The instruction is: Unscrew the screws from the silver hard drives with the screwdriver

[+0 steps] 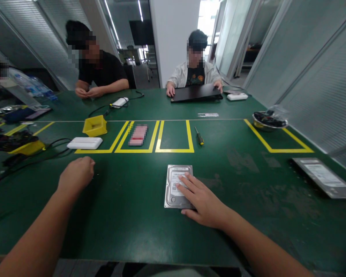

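Note:
A silver hard drive [173, 192] with a white label lies flat on the green table, in the middle of the head view. My right hand [200, 198] rests over its right side, fingers stretched out and spread on the label, the thumb by its lower edge. To the left, my left hand [77, 173] is closed with its fingers curled; anything inside it is hidden. Beyond the drive lies a screwdriver [199, 136] with a dark and yellow handle. A second, larger-looking metal drive with a label [323, 175] lies at the far right.
Yellow tape [174, 150] marks boxes across the table [127, 223]; one holds a blurred pink item [138, 135]. Left are a yellow bin [95, 127], white power strip [85, 143] and cables. A bowl of dark parts [269, 120] stands right. Two people sit opposite, one holding a black panel [197, 93].

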### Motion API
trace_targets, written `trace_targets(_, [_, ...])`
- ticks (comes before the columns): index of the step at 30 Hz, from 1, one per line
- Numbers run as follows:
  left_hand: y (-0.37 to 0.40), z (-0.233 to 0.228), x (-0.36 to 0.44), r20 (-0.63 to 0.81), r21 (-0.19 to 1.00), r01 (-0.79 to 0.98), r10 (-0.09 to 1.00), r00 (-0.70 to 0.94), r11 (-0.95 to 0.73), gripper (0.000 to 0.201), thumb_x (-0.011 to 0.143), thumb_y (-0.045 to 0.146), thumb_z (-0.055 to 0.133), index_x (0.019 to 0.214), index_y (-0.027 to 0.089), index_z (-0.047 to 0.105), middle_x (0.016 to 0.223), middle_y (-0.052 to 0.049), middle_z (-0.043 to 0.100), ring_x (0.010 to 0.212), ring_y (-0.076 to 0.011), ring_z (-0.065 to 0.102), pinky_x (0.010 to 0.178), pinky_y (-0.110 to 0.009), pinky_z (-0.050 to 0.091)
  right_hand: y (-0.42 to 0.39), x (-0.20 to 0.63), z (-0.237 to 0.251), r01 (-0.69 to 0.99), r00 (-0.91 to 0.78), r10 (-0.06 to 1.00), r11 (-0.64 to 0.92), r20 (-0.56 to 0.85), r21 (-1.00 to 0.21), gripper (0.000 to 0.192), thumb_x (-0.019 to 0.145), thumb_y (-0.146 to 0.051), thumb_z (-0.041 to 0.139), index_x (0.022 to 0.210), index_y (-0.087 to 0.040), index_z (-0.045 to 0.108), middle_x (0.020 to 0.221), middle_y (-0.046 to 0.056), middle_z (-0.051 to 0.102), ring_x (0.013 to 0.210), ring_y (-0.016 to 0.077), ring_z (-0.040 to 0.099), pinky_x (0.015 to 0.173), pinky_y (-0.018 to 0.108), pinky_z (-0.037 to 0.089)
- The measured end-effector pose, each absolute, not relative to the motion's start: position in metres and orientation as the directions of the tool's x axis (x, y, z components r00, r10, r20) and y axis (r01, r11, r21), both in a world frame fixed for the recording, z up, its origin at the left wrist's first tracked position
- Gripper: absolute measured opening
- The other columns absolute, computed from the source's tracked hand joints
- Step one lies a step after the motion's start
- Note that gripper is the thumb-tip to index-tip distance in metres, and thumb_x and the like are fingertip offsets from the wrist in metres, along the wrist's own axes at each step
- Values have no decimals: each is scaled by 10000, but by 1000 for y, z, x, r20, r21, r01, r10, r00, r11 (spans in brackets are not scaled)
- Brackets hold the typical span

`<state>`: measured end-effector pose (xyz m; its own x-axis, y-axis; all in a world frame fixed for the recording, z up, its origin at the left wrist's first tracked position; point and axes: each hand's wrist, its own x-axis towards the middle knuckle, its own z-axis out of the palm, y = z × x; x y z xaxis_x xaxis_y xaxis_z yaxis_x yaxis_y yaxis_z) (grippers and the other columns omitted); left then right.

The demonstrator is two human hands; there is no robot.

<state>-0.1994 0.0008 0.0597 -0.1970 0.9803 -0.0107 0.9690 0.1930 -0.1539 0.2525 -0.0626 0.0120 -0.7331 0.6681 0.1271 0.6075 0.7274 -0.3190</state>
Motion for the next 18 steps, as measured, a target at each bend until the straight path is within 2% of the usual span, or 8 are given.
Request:
trace_targets(3, [0,67,-175,84,25,990,986,-143,141,250,966,334,362,983,154,535,916,-79,607,840,-230,579,715,-293,403,-63,253,12,604,-735,665,730,132,-320,783,834,-388,668,1507,-143,353,1598,110,194,1484,300,108,1204,484,205])
trace_targets(5, [-1,71,-152,162,162,986,984,-73,46,225,965,338,388,986,166,533,907,-60,604,831,-218,579,713,-286,401,-63,253,12,602,-736,663,733,135,-317,786,831,-386,672,1506,-141,353,1597,110,197,1484,299,105,1204,485,204])
trace_targets(9, [-7,70,-91,272,455,878,962,23,-149,189,933,349,478,918,181,564,785,-21,596,708,-181,564,663,-273,405,-63,253,10,605,-735,664,733,135,-310,793,827,-393,676,1509,-150,351,1599,103,195,1484,296,107,1200,484,214])
trace_targets(11, [-11,65,-57,344,673,704,939,-26,-227,182,935,343,492,906,177,560,791,-20,606,722,-167,583,672,-263,432,-62,253,9,604,-737,661,737,140,-304,792,829,-401,674,1508,-148,353,1599,103,193,1484,296,108,1200,485,214])
trace_targets(13, [-16,57,-22,353,855,435,931,-89,-282,172,931,339,517,907,174,559,798,-18,606,724,-150,588,685,-253,458,-61,252,9,599,-739,657,742,147,-302,791,828,-403,677,1505,-145,358,1597,105,200,1483,296,114,1200,486,215])
trace_targets(15, [-18,47,8,306,944,181,937,-168,-275,165,920,333,549,901,170,566,789,-12,598,705,-128,579,683,-241,463,-61,253,9,596,-739,656,742,152,-307,795,820,-398,689,1500,-144,366,1592,110,214,1481,297,126,1198,484,222])
trace_targets(18, [-16,32,41,131,976,-140,964,-232,-167,172,876,324,613,920,162,578,813,-15,607,693,-108,573,660,-224,457,-60,254,9,586,-738,654,743,165,-324,796,806,-383,713,1490,-144,384,1584,123,235,1479,300,139,1195,483,232])
